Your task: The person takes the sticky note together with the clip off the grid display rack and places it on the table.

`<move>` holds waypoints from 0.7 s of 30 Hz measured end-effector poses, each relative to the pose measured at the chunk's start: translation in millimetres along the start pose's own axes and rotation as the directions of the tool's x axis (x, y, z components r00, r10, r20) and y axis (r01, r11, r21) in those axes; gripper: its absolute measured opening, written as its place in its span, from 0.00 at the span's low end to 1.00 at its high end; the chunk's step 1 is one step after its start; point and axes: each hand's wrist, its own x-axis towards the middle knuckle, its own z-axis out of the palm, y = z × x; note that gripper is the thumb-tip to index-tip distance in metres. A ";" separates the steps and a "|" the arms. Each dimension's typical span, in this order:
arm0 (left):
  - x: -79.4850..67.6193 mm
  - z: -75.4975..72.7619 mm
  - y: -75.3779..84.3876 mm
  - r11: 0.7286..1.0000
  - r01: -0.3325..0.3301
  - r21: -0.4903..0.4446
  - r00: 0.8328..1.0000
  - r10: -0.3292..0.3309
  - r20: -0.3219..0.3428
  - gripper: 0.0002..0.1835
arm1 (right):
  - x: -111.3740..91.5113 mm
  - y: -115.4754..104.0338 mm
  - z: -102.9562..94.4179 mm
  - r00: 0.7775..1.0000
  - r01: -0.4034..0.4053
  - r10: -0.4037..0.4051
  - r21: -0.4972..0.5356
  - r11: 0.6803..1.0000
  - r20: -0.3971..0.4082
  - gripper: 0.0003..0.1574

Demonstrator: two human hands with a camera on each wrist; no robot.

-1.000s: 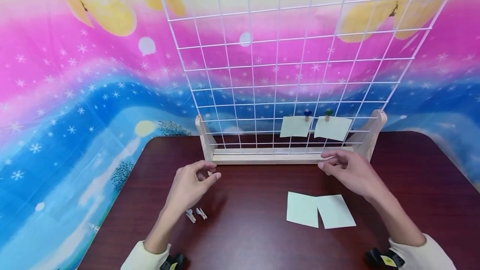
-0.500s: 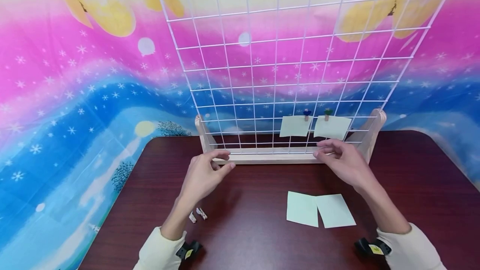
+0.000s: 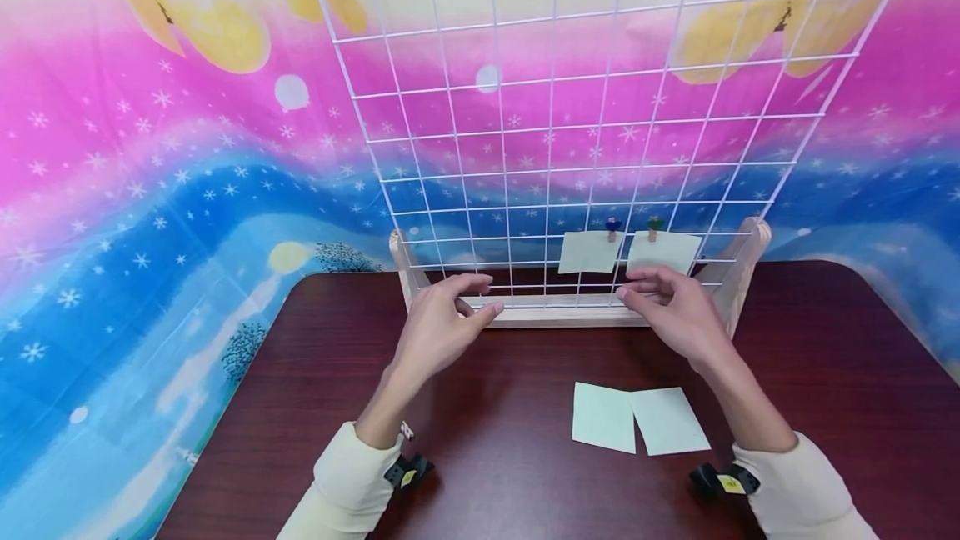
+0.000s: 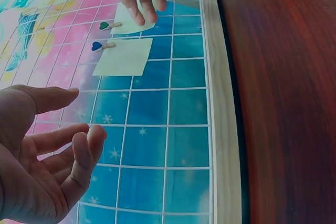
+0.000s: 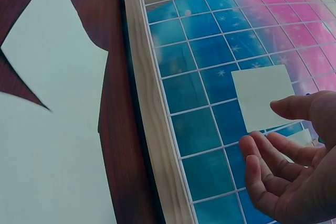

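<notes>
My left hand (image 3: 442, 325) hovers before the lower middle of a white wire grid (image 3: 507, 165), fingers relaxed and holding nothing. To its right my right hand (image 3: 681, 317), likewise bare with loosely bent fingers, is just below two pale green paper notes clipped to the grid. A blue heart clothespin (image 4: 96, 46) fastens the left note (image 3: 587, 252). The right note (image 3: 675, 253) hangs from a green heart clothespin (image 4: 104, 25). In the right wrist view, thumb and fingertips overlap the clipped paper (image 5: 261, 90).
Two more pale green notes (image 3: 603, 417) lie on the dark red table (image 3: 495, 473), edges meeting. A small clothespin (image 3: 407, 431) shows beside my left sleeve, partly covered. The grid stands in a wooden base (image 3: 547, 317), with a colourful printed cloth (image 3: 150, 273) behind.
My left hand has moved right and forward toward the grid; its sleeve now covers much of the loose clothespins. My right hand has shifted slightly left and up. The notes have stayed put.
</notes>
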 end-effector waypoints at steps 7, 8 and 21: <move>16.4 4.2 12.6 0.996 -0.079 0.033 0.997 0.078 0.028 0.23 | 4.2 -3.5 3.1 1.000 -0.008 0.008 0.020 1.000 -0.006 0.33; 18.9 4.6 15.1 0.995 -0.094 0.035 0.995 0.092 0.035 0.23 | 4.5 -3.5 3.5 1.000 -0.012 0.012 0.026 1.000 -0.006 0.32; 48.1 16.9 50.7 0.977 -0.214 0.023 0.972 0.210 0.109 0.24 | 11.0 -1.6 12.5 0.999 -0.018 0.019 0.040 0.999 -0.041 0.32</move>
